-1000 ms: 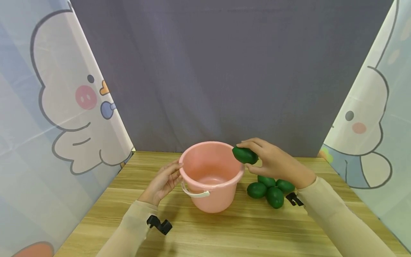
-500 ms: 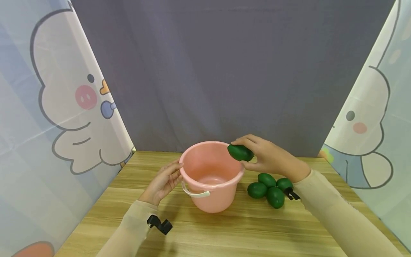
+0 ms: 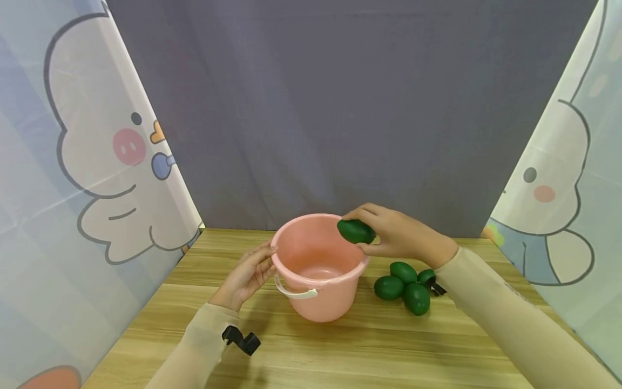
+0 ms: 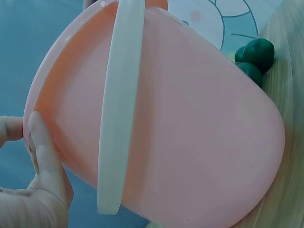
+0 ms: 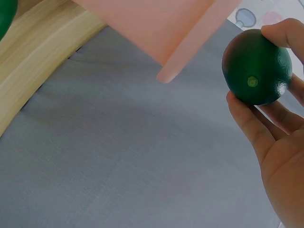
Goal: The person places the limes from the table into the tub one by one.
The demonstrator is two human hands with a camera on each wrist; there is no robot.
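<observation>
My right hand (image 3: 396, 232) holds a dark green, glossy oval fruit (image 3: 356, 231) over the right rim of a pink bucket (image 3: 323, 305). In the right wrist view, thumb and fingertips grip the fruit (image 5: 256, 69) from opposite sides, its small pale stem mark showing. At the bucket's left rim, my left hand (image 3: 245, 278) pinches the edge; the left wrist view has its thumb (image 4: 45, 147) against the outer wall. The bucket stands upright, its white handle (image 3: 295, 294) hanging down at the front left. The visible part of its inside shows only pink bottom and wall.
Several matching green fruits (image 3: 389, 288) lie close together on the wooden table (image 3: 311, 356), right of the bucket. My right wrist's black strap mount (image 3: 437, 289) overlaps one of them. A grey curtain (image 3: 320, 119) hangs behind, with cartoon-printed cloths at both sides.
My right hand has carried the green fruit leftward, from beside the bucket's right edge to over its opening. My left hand and the bucket have stayed put.
</observation>
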